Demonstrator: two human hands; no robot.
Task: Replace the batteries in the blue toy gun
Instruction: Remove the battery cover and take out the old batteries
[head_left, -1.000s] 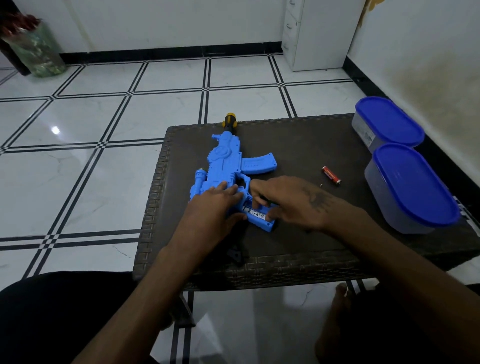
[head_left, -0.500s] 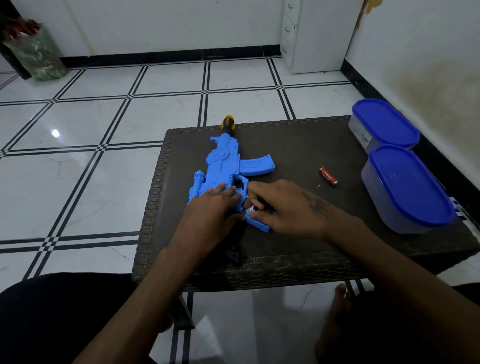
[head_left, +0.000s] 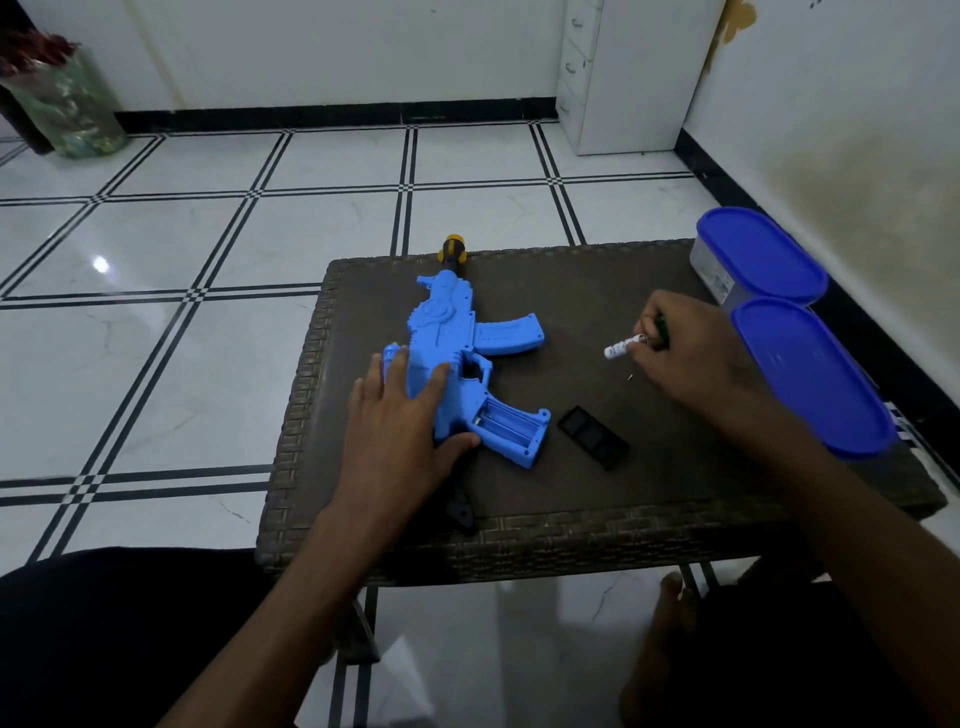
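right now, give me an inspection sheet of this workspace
surface: dark woven wicker table, low, on tiled floor
job's things: blue plastic toy gun lying flat, battery compartment in the grip open and empty; black rectangular battery cover lies beside the grip; white cylindrical battery held clear of the gun; small screw loose
clutter: two blue-lidded plastic containers at the table's right edge
grippers: left hand presses flat on the gun; right hand pinches the battery
cables: nothing seen
surroundings: white drawer cabinet, wrapped flowers
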